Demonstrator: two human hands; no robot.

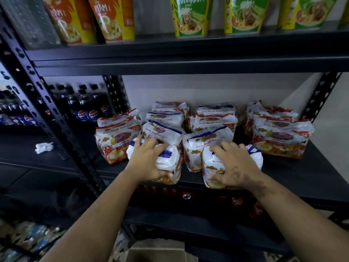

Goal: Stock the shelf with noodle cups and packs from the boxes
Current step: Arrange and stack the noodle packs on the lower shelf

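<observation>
Both hands rest on white noodle multipacks at the front edge of the black middle shelf (pixel 294 173). My left hand (pixel 146 159) grips the top of one noodle pack (pixel 170 163). My right hand (pixel 234 167) grips a second noodle pack (pixel 255 157) beside it. Behind them stand several rows of similar packs: a left row (pixel 111 140), centre rows (pixel 207 140) and a right stack (pixel 279 137). On the shelf above stand orange noodle cups (pixel 111 19) and green noodle cups (pixel 190 16). A cardboard box (pixel 156 250) is open on the floor below.
Dark cola bottles (pixel 88 108) fill the neighbouring shelf unit to the left, with a crumpled white paper (pixel 43 147) on its board. Red cans (pixel 236 203) sit on the shelf under the packs. A slotted black upright (pixel 56 118) divides the two units.
</observation>
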